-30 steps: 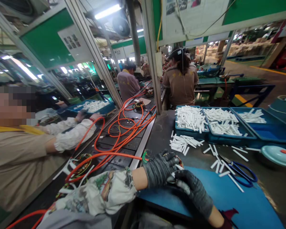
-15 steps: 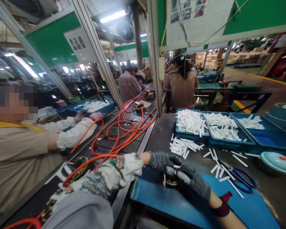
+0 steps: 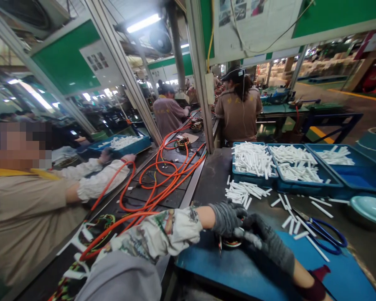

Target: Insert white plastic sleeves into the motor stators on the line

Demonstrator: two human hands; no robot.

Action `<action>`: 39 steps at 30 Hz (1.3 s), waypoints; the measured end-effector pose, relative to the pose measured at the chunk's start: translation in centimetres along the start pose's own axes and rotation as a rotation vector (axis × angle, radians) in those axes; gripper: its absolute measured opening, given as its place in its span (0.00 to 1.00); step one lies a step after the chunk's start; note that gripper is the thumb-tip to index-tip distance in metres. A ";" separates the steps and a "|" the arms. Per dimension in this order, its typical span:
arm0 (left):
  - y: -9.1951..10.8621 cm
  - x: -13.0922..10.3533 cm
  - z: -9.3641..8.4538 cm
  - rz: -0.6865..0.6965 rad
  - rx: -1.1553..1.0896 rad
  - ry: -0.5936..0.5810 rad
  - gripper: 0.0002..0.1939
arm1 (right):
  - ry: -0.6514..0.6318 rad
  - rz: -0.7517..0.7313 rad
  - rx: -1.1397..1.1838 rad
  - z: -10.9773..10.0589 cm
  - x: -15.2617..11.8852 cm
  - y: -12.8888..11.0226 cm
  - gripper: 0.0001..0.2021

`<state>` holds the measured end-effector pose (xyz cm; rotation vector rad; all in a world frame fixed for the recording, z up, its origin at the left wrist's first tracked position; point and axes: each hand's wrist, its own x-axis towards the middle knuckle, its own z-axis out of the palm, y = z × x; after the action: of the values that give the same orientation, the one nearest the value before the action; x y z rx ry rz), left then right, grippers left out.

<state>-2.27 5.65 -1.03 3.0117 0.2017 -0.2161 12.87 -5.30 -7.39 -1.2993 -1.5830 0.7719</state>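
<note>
My left hand (image 3: 228,217), in a grey knit glove, bends over a wire-wound motor coil (image 3: 232,243) on a blue mat (image 3: 213,267). My right hand (image 3: 268,240), gloved the same, comes in from the right with thumb and fingers pinched together. The fingertips of both hands meet just above the coil and hide most of it. A short pale piece and a trace of orange show between them, too small to name. Thin lead wires (image 3: 220,244) stick out at the coil's left side.
White tubes lie in a loose pile (image 3: 244,192) and in blue trays (image 3: 301,184) behind. Blue-handled scissors (image 3: 327,236) and a lidded turquoise bowl (image 3: 369,209) are at the right. Orange cables (image 3: 153,192) run along the conveyor. A co-worker (image 3: 25,213) sits at the left.
Both hands have moved slightly right in view and drawn closer together, fingers more curled. The white tube end seen at the left fingertips is now mostly hidden. The view has shifted a little.
</note>
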 end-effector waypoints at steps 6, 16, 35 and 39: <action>0.4 -1.8 -1.5 -0.110 -0.041 -0.075 0.31 | 0.072 0.061 -0.073 -1.4 -4.4 0.0 0.15; -1.2 -8.7 4.1 -0.132 -0.135 0.061 0.44 | 0.030 -0.193 -0.511 6.9 -4.6 -3.1 0.15; 4.7 -6.4 6.2 -0.577 -0.154 0.265 0.43 | -0.068 0.099 -0.054 2.2 -3.7 -1.6 0.29; 6.0 -6.6 8.4 -0.591 -0.021 0.310 0.41 | -0.183 0.060 -0.108 2.0 -3.8 -1.3 0.30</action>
<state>-8.98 -2.07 -7.64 2.8592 1.1091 0.2079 10.62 -9.16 -7.98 -1.3911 -1.7588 0.8735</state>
